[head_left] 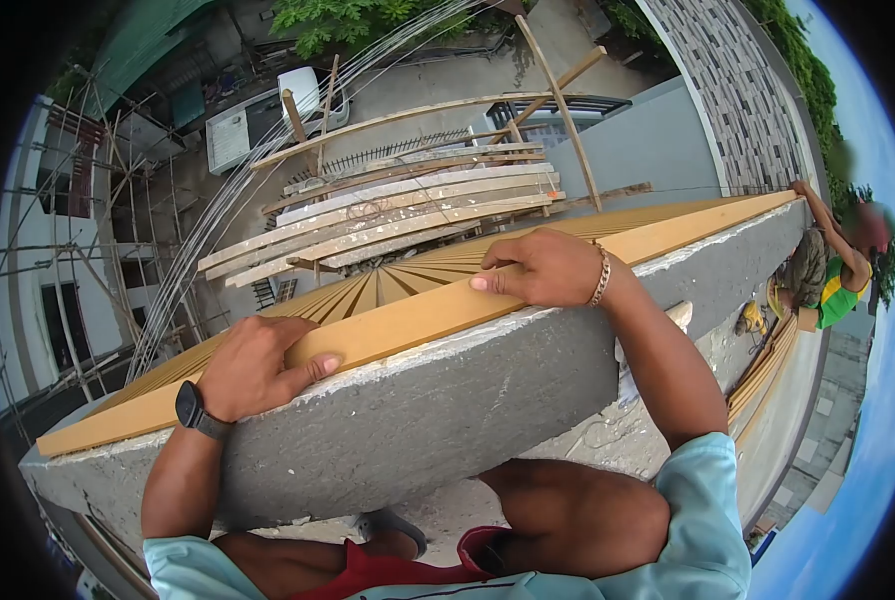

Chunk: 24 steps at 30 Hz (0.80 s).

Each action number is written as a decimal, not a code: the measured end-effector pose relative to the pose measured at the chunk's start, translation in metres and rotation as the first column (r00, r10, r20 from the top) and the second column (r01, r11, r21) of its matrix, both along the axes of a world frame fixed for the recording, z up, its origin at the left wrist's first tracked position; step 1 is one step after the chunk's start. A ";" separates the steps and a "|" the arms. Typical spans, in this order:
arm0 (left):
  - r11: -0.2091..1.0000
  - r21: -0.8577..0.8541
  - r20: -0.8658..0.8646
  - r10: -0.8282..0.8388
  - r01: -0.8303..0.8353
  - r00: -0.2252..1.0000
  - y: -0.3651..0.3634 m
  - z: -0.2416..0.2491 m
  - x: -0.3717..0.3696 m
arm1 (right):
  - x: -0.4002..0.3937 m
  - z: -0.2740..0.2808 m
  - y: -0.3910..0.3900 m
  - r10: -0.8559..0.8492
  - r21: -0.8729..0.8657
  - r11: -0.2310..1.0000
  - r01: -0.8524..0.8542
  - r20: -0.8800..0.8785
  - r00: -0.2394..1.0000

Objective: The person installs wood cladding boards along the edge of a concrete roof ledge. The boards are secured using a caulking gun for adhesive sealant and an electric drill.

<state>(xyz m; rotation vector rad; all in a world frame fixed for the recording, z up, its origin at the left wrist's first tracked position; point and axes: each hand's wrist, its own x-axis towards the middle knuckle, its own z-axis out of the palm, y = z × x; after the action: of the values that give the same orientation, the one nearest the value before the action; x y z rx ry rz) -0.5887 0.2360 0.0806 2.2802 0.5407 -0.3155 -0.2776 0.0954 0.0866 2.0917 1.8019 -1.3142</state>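
Observation:
A long tan board (418, 322) lies along the top of a grey concrete parapet (448, 425). Beyond its far edge, a tan ribbed surface (383, 287) drops down the outer side. My left hand (253, 368), with a black watch at the wrist, grips the board left of the middle, thumb on top and fingers over the far edge. Farther right, my right hand (548, 268), below a chain bracelet, holds the same board with its thumb on the top face and fingers curled over the far side. My fingertips are partly hidden.
At the far right, a co-worker in a green and yellow top (848, 290) has a hand at the board's end. Tan strips (768, 365) and a yellow tool (753, 318) lie nearby. Below the parapet are scaffold planks (398, 205), cables (228, 195) and a white truck (243, 135).

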 end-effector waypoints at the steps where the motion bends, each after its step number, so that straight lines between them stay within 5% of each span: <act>1: 1.000 0.000 -0.011 0.004 -0.004 1.000 0.000 0.000 0.001 | -0.014 0.001 0.004 0.024 0.030 0.999 -0.024 -0.013 1.000; 10: 0.998 -0.053 0.013 0.037 -0.037 0.999 -0.001 0.002 0.003 | -0.070 0.006 0.043 0.237 0.047 0.971 -0.233 -0.112 0.965; 18: 0.993 -0.090 0.068 0.084 -0.077 0.994 -0.006 0.003 0.009 | -0.107 -0.016 0.035 0.135 0.296 0.949 -0.107 -0.077 0.988; 20: 0.995 -0.053 -0.042 0.078 -0.080 0.996 -0.005 0.004 0.006 | -0.106 -0.009 0.035 0.133 0.281 0.953 -0.115 -0.047 0.990; 24: 0.995 0.065 0.044 0.078 -0.081 0.996 -0.008 -0.007 0.001 | -0.108 -0.008 0.035 0.151 0.299 0.946 -0.125 -0.064 0.986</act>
<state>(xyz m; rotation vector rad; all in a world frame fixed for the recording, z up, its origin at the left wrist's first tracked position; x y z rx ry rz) -0.5876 0.2277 0.0734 2.3167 0.6271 -0.2130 -0.3856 0.1307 0.0781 2.0198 2.2599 -1.1797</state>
